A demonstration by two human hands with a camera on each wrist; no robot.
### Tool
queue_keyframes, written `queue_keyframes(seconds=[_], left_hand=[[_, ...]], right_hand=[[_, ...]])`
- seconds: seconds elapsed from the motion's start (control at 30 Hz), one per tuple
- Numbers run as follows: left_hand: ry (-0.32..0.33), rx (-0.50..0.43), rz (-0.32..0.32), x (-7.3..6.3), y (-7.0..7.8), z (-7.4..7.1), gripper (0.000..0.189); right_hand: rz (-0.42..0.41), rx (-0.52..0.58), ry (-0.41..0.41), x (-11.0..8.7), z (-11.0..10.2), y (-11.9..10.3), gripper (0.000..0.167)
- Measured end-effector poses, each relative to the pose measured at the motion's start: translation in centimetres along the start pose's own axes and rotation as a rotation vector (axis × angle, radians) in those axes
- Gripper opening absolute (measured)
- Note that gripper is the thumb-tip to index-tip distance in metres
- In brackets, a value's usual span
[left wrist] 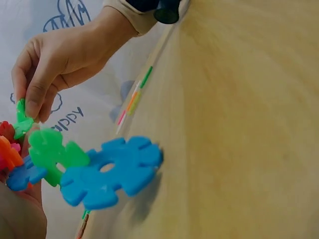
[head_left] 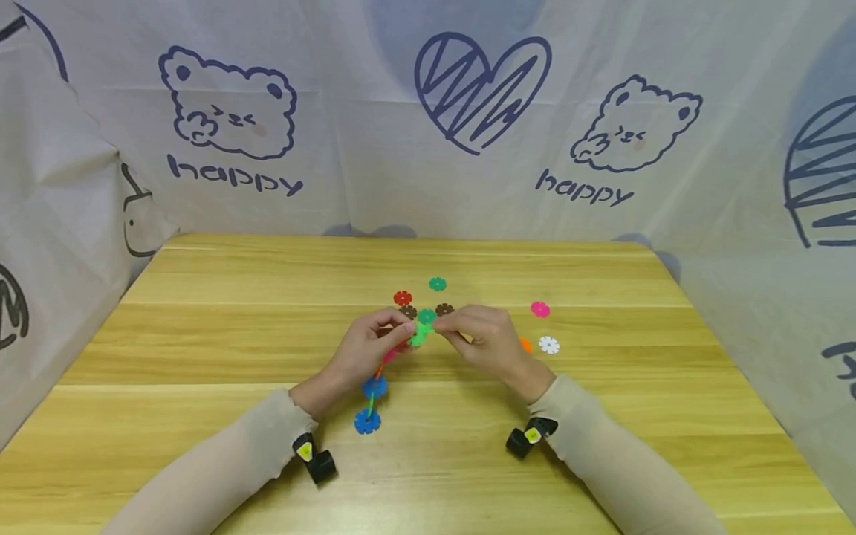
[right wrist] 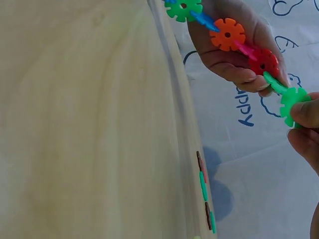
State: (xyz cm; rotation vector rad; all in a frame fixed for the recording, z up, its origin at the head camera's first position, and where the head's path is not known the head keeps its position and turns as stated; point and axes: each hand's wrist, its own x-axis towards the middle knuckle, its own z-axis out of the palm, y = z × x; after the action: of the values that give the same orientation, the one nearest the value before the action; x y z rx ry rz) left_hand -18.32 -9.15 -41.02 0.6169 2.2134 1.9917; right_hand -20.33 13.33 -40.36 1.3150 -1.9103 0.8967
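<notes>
A chain of slotted plastic flower discs is held in my left hand [head_left: 361, 349], the thumb and fingers gripping it near its upper end. Down from there run a red disc [right wrist: 263, 61], a pink one, an orange disc [right wrist: 228, 31], then blue and green ones. The lowest is a blue disc [left wrist: 112, 172], close above the table. My right hand [head_left: 484, 338] pinches a light green disc [right wrist: 291, 107] between thumb and fingertips. That disc touches another green disc [right wrist: 274, 83] beside the red one; I cannot tell how firmly they are joined.
Loose discs lie on the wooden table [head_left: 221, 312]: a red disc [head_left: 403, 297], a teal disc [head_left: 438, 284] and brown ones beyond my hands. To the right lie a pink disc [head_left: 540, 309], a white disc [head_left: 549, 345] and a partly covered orange disc [head_left: 526, 345]. Cloth walls surround the table.
</notes>
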Motion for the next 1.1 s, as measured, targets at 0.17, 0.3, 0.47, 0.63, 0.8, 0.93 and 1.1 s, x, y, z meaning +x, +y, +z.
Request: queue_keyframes(seconds=[0.17, 0.3, 0.47, 0.63, 0.8, 0.93, 1.1], left_hand=[[-0.032, 0.015, 0.023, 0.0, -0.2, -0.1, 0.016], [-0.064, -0.043, -0.019, 0.2, -0.4, -0.1, 0.016], [-0.129, -0.163, -0.136, 0.4, -0.5, -0.5, 0.023], [-0.153, -0.103, -0.199, 0.8, -0.5, -1.1, 0.038], [-0.211, -0.05, -0.205, 1.1, -0.6, -1.5, 0.043], [-0.258, -0.064, -0.199, 1.3, -0.6, -1.5, 0.046], [-0.259, -0.05, -0.188, 1.3, -0.7, -1.5, 0.045]], right_hand=[[-0.053, -0.04, -0.034, 0.1, -0.1, -0.4, 0.017], [-0.023, -0.059, -0.093, 0.6, -0.3, -0.4, 0.017], [0.124, -0.039, -0.171, 1.2, -0.8, -0.3, 0.016], [0.204, 0.004, -0.189, 1.2, -0.9, -0.2, 0.012], [0.215, 0.033, -0.19, 1.1, -0.5, 0.0, 0.015], [0.218, 0.062, -0.184, 1.2, -0.3, 0.0, 0.018], [0.247, 0.056, -0.191, 1.2, -0.3, 0.0, 0.017]])
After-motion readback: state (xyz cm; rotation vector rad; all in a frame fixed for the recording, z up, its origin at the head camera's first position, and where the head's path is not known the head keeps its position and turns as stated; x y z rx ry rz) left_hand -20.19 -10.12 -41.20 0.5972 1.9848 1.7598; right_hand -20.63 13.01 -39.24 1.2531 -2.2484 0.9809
